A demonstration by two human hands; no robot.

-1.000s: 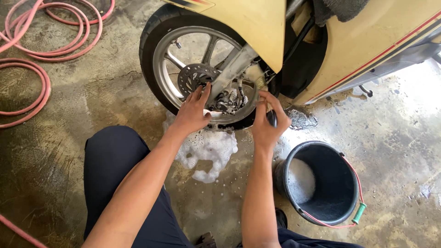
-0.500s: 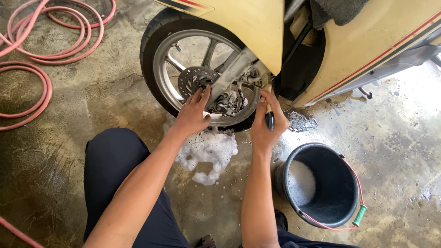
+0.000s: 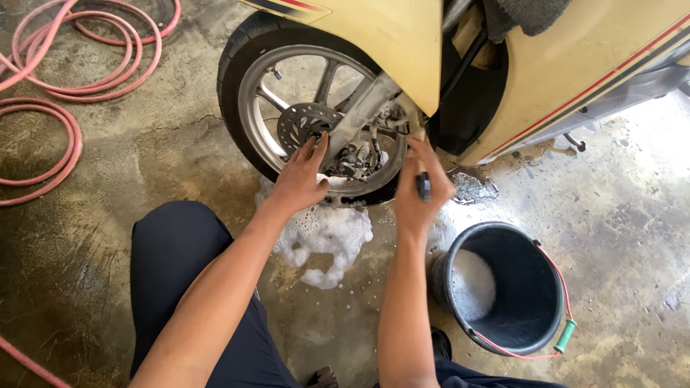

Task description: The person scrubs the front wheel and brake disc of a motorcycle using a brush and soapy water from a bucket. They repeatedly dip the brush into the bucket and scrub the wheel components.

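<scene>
Head view: wet concrete floor point(image 3: 144, 165) with white foam point(image 3: 323, 237). Left hand point(image 3: 302, 179) rests open on the wheel point(image 3: 287, 115). Right hand point(image 3: 420, 188) grips a brush point(image 3: 422, 183) beside a black bucket point(image 3: 532, 287).

The scooter point(image 3: 575, 65) is pale yellow with red stripes, the bucket point(image 3: 535, 287) black, the hose point(image 3: 43, 129) pink, the foam point(image 3: 323, 241) white.
</scene>
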